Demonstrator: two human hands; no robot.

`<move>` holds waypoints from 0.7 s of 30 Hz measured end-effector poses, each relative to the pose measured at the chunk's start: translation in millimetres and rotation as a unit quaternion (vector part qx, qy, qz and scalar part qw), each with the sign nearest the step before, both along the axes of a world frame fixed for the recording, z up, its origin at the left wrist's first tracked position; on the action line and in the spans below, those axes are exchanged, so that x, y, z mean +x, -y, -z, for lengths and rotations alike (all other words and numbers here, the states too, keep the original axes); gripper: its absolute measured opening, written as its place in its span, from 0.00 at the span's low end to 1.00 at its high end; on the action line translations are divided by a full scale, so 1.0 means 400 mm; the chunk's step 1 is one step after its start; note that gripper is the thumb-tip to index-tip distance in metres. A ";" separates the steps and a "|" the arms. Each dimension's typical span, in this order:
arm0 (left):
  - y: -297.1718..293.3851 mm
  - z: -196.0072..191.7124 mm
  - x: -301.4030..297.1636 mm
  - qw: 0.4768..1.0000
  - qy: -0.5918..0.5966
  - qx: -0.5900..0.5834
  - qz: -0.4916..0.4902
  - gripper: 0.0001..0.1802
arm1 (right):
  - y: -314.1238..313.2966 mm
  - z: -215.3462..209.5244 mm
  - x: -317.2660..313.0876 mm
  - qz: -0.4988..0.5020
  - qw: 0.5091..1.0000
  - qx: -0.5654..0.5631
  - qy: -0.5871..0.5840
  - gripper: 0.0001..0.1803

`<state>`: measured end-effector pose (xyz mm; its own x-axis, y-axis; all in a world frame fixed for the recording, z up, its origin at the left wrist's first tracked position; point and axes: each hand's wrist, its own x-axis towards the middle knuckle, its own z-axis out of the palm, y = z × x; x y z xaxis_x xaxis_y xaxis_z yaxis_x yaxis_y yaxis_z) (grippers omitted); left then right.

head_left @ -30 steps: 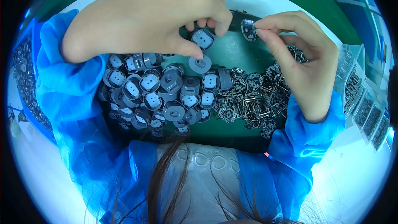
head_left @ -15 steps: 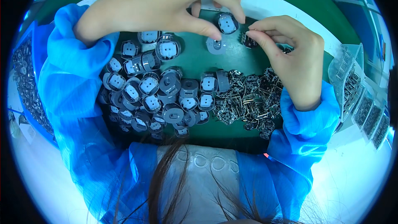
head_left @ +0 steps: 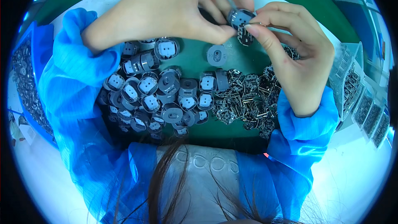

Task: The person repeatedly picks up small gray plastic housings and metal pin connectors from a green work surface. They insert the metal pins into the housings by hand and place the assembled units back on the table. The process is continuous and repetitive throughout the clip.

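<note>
At the far middle of the mat, my left hand [head_left: 186,14] is curled around a small round grey housing [head_left: 240,16] with a pale insert. My right hand [head_left: 296,43] pinches a small dark circuit board [head_left: 245,37] between thumb and index finger, right up against the housing's near side. Whether the two parts are joined cannot be made out. Just below them lies a single grey round cap [head_left: 217,55], face up. A heap of similar grey housings [head_left: 170,83] sits left of centre, and a pile of small circuit boards [head_left: 248,99] lies beside it.
A green mat [head_left: 192,52] covers the white-edged table. At the left stands a blue bin [head_left: 41,58] of small grey parts. Clear trays [head_left: 352,79] of small metallic parts line the right side. My blue sleeves [head_left: 74,99] flank the heaps.
My right hand has brought the circuit board up to the housing. My left hand has moved right and closed around the housing, which has shifted right and slightly toward the far side.
</note>
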<state>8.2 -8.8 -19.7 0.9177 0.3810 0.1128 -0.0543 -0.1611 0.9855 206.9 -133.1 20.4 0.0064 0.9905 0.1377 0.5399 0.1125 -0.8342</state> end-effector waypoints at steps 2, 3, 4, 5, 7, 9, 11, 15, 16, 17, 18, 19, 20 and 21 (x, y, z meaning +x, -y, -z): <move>0.014 -0.030 -0.010 0.997 -0.037 -0.071 0.010 0.17 | 0.003 -0.002 0.000 0.000 0.999 0.047 0.026 0.08; 0.018 -0.034 -0.011 0.994 -0.046 -0.100 0.008 0.17 | 0.006 -0.004 0.000 -0.001 0.997 0.065 0.042 0.09; 0.023 -0.037 -0.014 0.990 -0.057 -0.129 0.003 0.17 | 0.009 -0.004 0.000 -0.003 0.995 0.083 0.055 0.09; 0.030 -0.064 -0.016 0.989 -0.075 -0.129 -0.003 0.17 | 0.010 -0.007 -0.002 0.000 0.993 0.095 0.071 0.09; 0.041 -0.072 -0.024 0.991 -0.069 -0.112 -0.022 0.18 | 0.011 -0.014 -0.011 -0.001 0.986 0.128 0.109 0.09; 0.064 -0.060 -0.042 0.995 -0.036 -0.084 -0.051 0.18 | 0.012 -0.020 -0.028 -0.015 0.971 0.177 0.161 0.09; 0.066 -0.059 -0.026 0.995 -0.010 -0.077 -0.056 0.18 | 0.017 -0.015 -0.018 -0.026 0.959 0.195 0.203 0.10; 0.078 -0.109 0.006 0.986 -0.075 -0.106 -0.102 0.17 | 0.013 0.002 -0.023 -0.007 0.993 0.111 0.042 0.17; 0.077 -0.121 0.000 0.984 -0.093 -0.106 -0.110 0.16 | 0.010 0.003 -0.026 -0.007 0.997 0.071 -0.028 0.18; 0.060 -0.120 -0.016 0.985 -0.102 -0.099 -0.101 0.16 | 0.008 0.006 -0.029 -0.001 0.995 0.032 -0.098 0.19; 0.049 -0.123 -0.019 0.985 -0.096 -0.111 -0.088 0.16 | 0.010 0.009 -0.015 -0.014 0.988 -0.010 -0.151 0.19; 0.039 -0.129 -0.025 0.985 -0.092 -0.124 -0.079 0.16 | 0.011 0.011 -0.003 -0.029 0.977 -0.052 -0.206 0.19; 0.031 -0.138 -0.025 0.983 -0.073 -0.155 -0.067 0.16 | 0.011 0.009 -0.005 -0.027 0.973 -0.068 -0.218 0.19; 0.032 -0.140 -0.023 0.985 -0.069 -0.142 -0.069 0.16 | 0.012 0.007 -0.005 -0.022 0.969 -0.085 -0.230 0.19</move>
